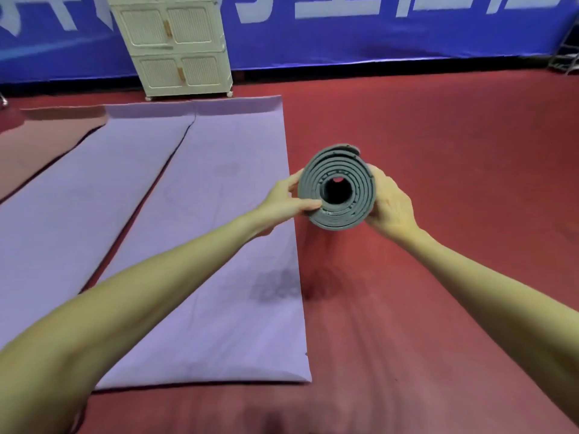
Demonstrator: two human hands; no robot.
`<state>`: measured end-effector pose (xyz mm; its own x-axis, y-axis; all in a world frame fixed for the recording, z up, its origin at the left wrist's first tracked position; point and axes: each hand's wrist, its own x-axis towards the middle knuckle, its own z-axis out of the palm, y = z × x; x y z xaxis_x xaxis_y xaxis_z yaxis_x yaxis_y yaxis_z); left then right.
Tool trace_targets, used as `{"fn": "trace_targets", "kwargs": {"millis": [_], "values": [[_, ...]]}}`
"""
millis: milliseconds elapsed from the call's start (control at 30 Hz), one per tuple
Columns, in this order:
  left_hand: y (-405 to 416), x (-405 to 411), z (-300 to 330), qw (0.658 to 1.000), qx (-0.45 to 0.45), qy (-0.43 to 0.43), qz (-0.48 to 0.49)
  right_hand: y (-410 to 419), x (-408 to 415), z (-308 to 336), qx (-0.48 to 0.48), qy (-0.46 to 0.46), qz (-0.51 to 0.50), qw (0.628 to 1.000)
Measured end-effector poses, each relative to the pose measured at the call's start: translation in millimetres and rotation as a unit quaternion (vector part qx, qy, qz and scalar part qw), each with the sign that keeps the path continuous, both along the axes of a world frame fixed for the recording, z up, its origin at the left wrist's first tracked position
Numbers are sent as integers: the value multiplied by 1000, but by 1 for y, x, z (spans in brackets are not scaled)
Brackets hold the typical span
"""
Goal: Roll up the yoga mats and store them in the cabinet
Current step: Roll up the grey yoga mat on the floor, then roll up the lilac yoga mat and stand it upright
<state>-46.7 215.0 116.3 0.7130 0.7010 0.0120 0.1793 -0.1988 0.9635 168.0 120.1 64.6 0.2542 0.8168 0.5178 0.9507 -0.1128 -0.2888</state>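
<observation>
A grey rolled mat (336, 191) is held up in the air, its round end facing the camera. The left hand (286, 202) and right hand (391, 202) grip its sides, fingers curled round it. To the left of the roll, two purple mats (219, 245) lie flat on the red floor (438, 151). Beyond them stands a cream cabinet (175, 45), doors closed.

Indoor sports hall or gym: red sport floor (438, 136), blue banner (344, 42) with large white lettering along the wall, purple yoga mats (203, 230) laid flat, cream cabinet (178, 45).
</observation>
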Motion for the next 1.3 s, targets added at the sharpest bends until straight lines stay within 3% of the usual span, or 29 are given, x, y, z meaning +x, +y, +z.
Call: {"fn": "trace_targets", "kwargs": {"millis": [133,267,400,533,733,867,1033,1167,1300], "values": [[-11,-15,-86,997,27,56,50,-20,8,-63,-99,-4,111,989],[-18,-23,-136,994,31,92,57,-35,-6,-75,-134,174,121,968],[-43,-7,-156,994,36,104,20,-55,-19,-83,-172,326,-6,929],[-70,21,-171,990,57,127,-12,-82,-11,-93,-100,453,-141,875],[-106,48,-200,974,11,212,-76,-107,-4,-118,-230,346,-180,892],[-109,54,-201,957,25,258,-131,-104,-15,-142,-324,294,-188,879],[-91,44,-181,946,30,296,-130,-80,-29,-137,-337,194,-232,892],[-67,14,-164,937,90,324,-96,-58,-49,-129,-314,181,-161,918],[-40,-40,-142,899,145,393,-127,-36,-82,-119,-318,209,-74,922]]}}
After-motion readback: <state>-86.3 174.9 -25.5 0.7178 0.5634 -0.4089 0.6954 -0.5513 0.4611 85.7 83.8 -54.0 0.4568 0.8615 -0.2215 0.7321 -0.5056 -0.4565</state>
